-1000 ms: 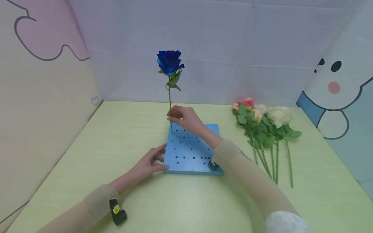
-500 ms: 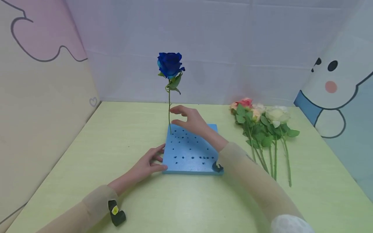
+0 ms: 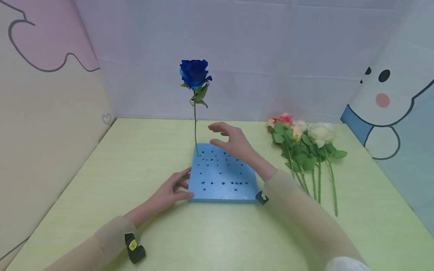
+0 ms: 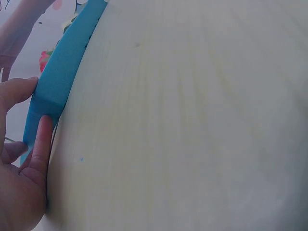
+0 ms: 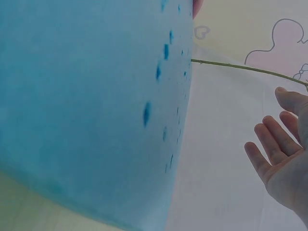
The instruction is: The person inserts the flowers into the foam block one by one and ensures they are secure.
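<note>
"Where to look first?"

"At the blue rose (image 3: 194,73). Stands nearly upright near the far left corner of the blue block (image 3: 220,192), with a long axis close to vertical and only a slight bend in the thin green stem (image 3: 195,124)."

"Near which hand?"

"Nearer the right hand (image 3: 234,141): just left of those fingertips, and beyond the left hand (image 3: 171,190)."

"Held by either?"

"By neither. Notice the right hand in the air with fingers parted and loosely bent, apart from the stem; then the left, with fingers touching the block's left edge, not wrapped round."

"Made of what?"

"Of layered petals, perhaps fabric, above green leaves (image 3: 201,93). Below, a flat matt block, pitted with dark holes (image 3: 223,183), apparently foam. Further out, a pale, faintly grained table (image 3: 203,237); on the right, a loose bunch of roses (image 3: 300,150) in pink, peach and white; behind, a creased cloth (image 3: 254,56)."
</note>
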### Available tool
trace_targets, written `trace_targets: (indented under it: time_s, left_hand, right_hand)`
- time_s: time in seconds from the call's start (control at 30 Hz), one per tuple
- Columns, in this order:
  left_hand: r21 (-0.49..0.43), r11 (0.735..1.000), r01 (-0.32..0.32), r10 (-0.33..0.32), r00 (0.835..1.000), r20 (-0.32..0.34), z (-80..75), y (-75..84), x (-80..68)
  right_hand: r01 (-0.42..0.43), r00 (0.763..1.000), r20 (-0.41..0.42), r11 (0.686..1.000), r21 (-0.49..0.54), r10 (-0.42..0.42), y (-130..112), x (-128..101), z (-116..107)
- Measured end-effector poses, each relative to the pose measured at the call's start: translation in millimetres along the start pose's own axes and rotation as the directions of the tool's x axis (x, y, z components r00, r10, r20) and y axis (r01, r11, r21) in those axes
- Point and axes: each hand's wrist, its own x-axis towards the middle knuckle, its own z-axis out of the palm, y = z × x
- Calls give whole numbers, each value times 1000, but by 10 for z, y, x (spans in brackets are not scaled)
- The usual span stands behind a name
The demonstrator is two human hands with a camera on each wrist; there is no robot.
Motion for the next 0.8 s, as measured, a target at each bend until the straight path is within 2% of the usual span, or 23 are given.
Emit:
trace_targets:
  time_s: [0.23, 0.47, 0.63, 0.8]
  left_hand:
    - [-7, 1000, -8, 8, 1000, -2, -14, -3, 4]
    - [-3, 999, -49, 49, 999, 5, -13, -11, -9]
    - [-1, 999, -34, 34, 999, -3, -5, -7, -11]
    - [6, 1000, -5, 5, 1000, -4, 0, -1, 0]
  right_hand:
    - [-21, 999, -42, 1000, 12, 21, 43, -131, -122]
    - [-31, 997, -77, 999, 12, 32, 124, -285, -252]
    - [-20, 994, -105, 1000, 12, 21, 225, -442, -364]
    - [-47, 992, -120, 999, -5, 46, 313, -633, -489]
